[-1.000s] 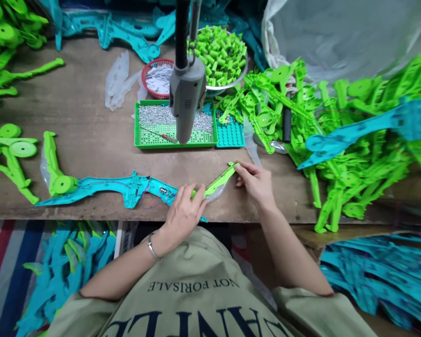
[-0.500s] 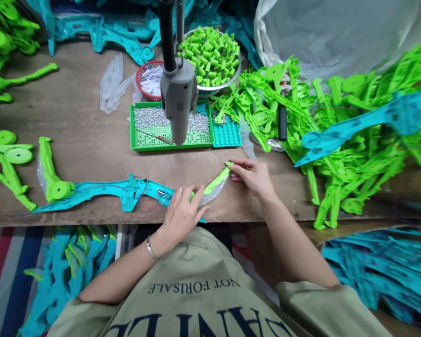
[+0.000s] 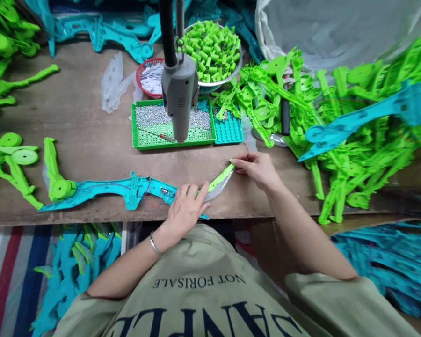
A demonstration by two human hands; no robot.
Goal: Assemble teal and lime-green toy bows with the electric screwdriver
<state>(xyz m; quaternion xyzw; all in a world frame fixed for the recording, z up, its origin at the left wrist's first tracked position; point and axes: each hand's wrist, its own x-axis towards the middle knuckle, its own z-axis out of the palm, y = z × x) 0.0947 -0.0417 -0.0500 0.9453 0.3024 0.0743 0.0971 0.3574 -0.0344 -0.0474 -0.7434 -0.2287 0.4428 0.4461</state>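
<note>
Wooden bench (image 3: 91, 126) lying cluttered. Left hand (image 3: 185, 210) pressing flat on teal bow frame (image 3: 126, 189); right hand (image 3: 257, 168) pinching green limb strip (image 3: 220, 178) tip. Risk: strip springing loose, loose wires (image 3: 150, 199) getting pinched.

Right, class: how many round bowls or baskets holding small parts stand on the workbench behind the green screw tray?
2. The red basket of pale pieces stands at the tray's back left, and the metal bowl of green tubes at its back right. The hanging screwdriver covers the space between them, so another may be hidden.
</note>
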